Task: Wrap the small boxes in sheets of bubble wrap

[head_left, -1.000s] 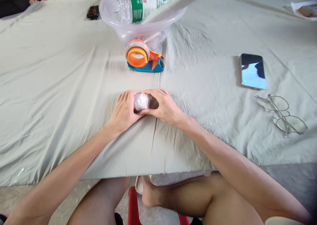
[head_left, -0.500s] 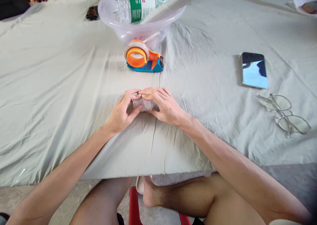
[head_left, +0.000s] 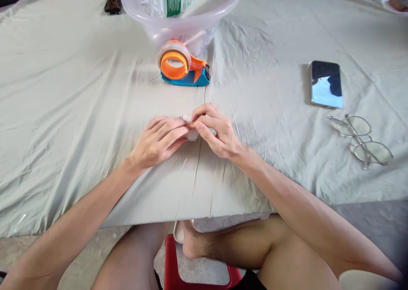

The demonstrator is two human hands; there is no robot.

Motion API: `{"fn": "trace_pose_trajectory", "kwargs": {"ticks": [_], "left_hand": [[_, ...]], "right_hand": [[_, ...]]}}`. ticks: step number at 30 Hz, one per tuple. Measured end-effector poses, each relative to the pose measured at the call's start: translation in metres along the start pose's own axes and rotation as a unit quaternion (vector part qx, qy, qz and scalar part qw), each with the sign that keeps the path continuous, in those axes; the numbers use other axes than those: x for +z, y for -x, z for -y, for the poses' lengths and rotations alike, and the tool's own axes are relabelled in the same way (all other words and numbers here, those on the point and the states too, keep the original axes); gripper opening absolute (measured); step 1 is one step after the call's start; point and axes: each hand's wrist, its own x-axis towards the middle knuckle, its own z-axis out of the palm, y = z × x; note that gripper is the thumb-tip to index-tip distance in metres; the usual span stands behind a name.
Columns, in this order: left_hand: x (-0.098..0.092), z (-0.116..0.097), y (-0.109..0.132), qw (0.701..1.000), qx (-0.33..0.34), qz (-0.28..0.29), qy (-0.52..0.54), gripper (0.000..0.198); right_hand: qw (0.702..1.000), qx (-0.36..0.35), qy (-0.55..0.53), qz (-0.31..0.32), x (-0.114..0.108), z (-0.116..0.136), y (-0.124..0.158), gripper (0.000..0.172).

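Observation:
A small whitish bundle in clear plastic (head_left: 192,135) lies on the cloth-covered table, mostly hidden by my fingers. My left hand (head_left: 161,139) wraps over its left side, palm down, with the fingers closed along it. From the right, my right hand (head_left: 216,130) has its curled fingers and thumb at the bundle's top, where they meet my left fingertips. Just beyond the hands stands a tape dispenser (head_left: 200,75) in orange and blue, with a roll of clear tape (head_left: 174,60) on it.
Behind the dispenser is a translucent plastic basin (head_left: 153,24) holding a green-labelled bottle (head_left: 174,0) and a long pale roll. A phone (head_left: 326,84) and eyeglasses (head_left: 361,139) lie at the right. A dark object (head_left: 113,4) sits left of the basin. The table's front edge is near my knees.
My left hand has turned palm down over the bundle and covers more of it. My right fingers have curled in at its top. The view has tipped slightly downward.

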Motion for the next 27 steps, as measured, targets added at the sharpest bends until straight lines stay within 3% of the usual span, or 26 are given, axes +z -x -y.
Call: {"fn": "trace_pose_trajectory", "kwargs": {"ticks": [4, 7, 12, 16, 19, 21, 23, 27], "left_hand": [[-0.001, 0.001, 0.0, 0.999, -0.024, 0.029, 0.012, 0.008], [-0.002, 0.001, -0.002, 0.999, -0.023, 0.023, -0.001, 0.01], [-0.005, 0.003, -0.006, 1.0, -0.002, -0.002, -0.001, 0.01], [-0.004, 0.007, -0.006, 1.0, 0.016, -0.009, 0.013, 0.008], [-0.003, 0.008, -0.004, 0.999, -0.006, 0.001, 0.032, 0.008], [-0.003, 0.008, -0.004, 0.999, -0.031, 0.016, 0.033, 0.011], [-0.004, 0.007, -0.004, 0.998, -0.052, 0.03, 0.029, 0.015], [-0.006, 0.008, -0.004, 0.998, -0.052, 0.033, 0.028, 0.012]], "right_hand": [[1.0, 0.02, 0.003, -0.014, 0.002, -0.003, -0.001, 0.064], [0.998, 0.051, -0.004, -0.047, -0.001, -0.001, -0.007, 0.067], [0.992, 0.108, 0.042, -0.047, -0.044, 0.045, -0.007, 0.039], [0.979, 0.156, 0.124, 0.039, -0.09, 0.094, 0.05, 0.027], [0.961, 0.207, 0.141, 0.12, -0.109, 0.111, 0.116, 0.042], [0.944, 0.236, 0.171, 0.156, -0.112, 0.115, 0.153, 0.052], [0.938, 0.237, 0.184, 0.173, -0.109, 0.118, 0.176, 0.052], [0.946, 0.211, 0.202, 0.141, -0.097, 0.127, 0.185, 0.038]]}}
